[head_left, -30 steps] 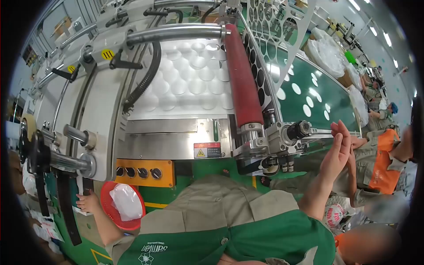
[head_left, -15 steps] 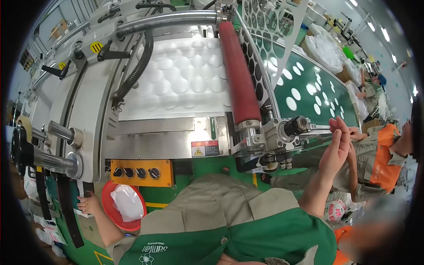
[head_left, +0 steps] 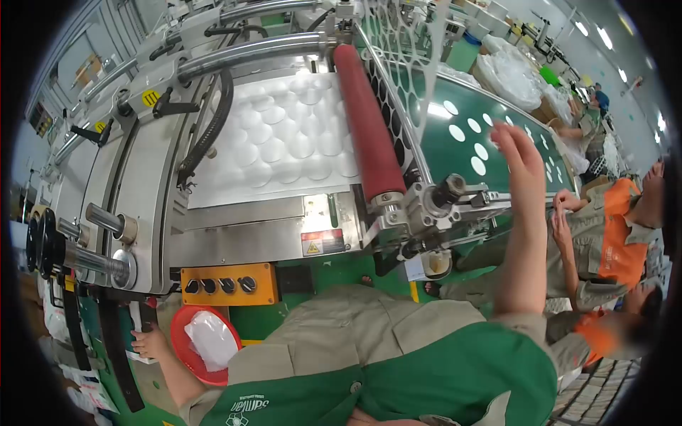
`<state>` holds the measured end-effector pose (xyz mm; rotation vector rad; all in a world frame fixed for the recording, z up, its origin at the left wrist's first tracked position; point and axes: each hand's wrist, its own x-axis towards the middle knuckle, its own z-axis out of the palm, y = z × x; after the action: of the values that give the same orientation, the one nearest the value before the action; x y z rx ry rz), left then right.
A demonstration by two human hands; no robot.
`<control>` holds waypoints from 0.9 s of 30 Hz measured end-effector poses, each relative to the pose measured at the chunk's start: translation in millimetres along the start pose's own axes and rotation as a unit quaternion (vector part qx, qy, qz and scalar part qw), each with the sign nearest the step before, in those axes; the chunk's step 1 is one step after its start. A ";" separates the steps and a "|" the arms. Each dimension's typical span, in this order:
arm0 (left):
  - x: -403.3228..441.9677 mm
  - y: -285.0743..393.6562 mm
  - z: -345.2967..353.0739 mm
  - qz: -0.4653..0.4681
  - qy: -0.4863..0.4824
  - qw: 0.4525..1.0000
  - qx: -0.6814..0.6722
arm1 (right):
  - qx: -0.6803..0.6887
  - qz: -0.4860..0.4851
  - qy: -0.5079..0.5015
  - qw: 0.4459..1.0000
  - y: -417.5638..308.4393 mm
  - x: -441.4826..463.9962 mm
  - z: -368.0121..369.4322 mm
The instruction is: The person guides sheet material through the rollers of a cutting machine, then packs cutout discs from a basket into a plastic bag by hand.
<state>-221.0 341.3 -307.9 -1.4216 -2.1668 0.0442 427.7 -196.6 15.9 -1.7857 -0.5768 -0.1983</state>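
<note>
My right hand (head_left: 518,153) is raised over the green conveyor belt (head_left: 444,145), to the right of the red roller (head_left: 369,128). Its fingers are stretched out and a little bent, with nothing visible in them. White discs (head_left: 478,165) lie scattered on the belt. Closest to that hand on the left hangs a white perforated web (head_left: 430,78). Low at the left, my left hand (head_left: 148,342) has its fingers spread beside the machine's lower corner, next to a red basket (head_left: 186,319) holding a white plastic bag (head_left: 212,341).
A white sheet with cut circles (head_left: 273,142) runs across the machine bed. An orange knob panel (head_left: 227,284) juts out at the front. One co-worker in an orange and grey uniform (head_left: 614,234) stands at the right, hands together; another is lower right. Clear plastic bags (head_left: 508,78) lie beyond the belt.
My right hand has risen and moved left, further over the belt. The view has shifted slightly. My left hand stays low near the basket, and the perforated web hangs further left.
</note>
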 end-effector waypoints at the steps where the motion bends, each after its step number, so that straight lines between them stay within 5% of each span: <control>1: -0.6 -2.0 -5.2 0.002 -0.023 1.000 -0.010 | 0.003 -0.005 -0.064 0.998 9.4 27.2 2.2; 7: -45.3 -29.9 -30.2 0.045 0.128 0.978 -0.156 | -0.029 0.097 -0.143 0.985 89.5 195.3 79.5; 13: -145.2 -76.4 -42.1 0.098 0.084 0.939 -0.318 | -0.057 0.164 -0.187 0.967 119.9 286.0 169.8; 14: -161.6 -89.2 -23.9 0.135 0.118 0.932 -0.315 | -0.017 0.132 -0.208 0.969 158.6 313.9 197.6; 15: -175.8 -105.0 -2.9 0.172 0.152 0.923 -0.310 | -0.009 0.125 -0.177 0.976 118.8 280.8 191.2; 18: -230.1 -128.9 3.8 0.046 -0.006 0.962 -0.269 | -0.250 -0.032 -0.232 0.939 149.5 321.8 207.6; 21: -257.6 -136.4 -2.9 0.037 -0.066 0.958 -0.276 | -0.445 -0.126 -0.146 0.875 172.9 354.8 185.7; 23: -262.1 -143.0 -3.0 0.067 -0.065 0.953 -0.289 | -0.500 -0.114 -0.175 0.841 194.0 370.9 156.9; 24: -263.0 -148.7 -0.6 0.085 -0.058 0.949 -0.298 | -0.507 -0.198 -0.172 0.821 212.1 372.4 140.2; 26: -266.8 -159.6 26.9 0.152 -0.007 0.938 -0.312 | -0.571 -0.118 -0.320 0.747 198.9 365.0 113.6; 27: -273.5 -156.6 35.1 0.184 0.049 0.935 -0.298 | -0.577 -0.168 -0.334 0.726 220.4 376.9 99.7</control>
<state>-287.8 46.5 -403.6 -2.1004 -1.8769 -0.5815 842.6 -39.1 -44.0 -2.9904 -1.5435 -0.1595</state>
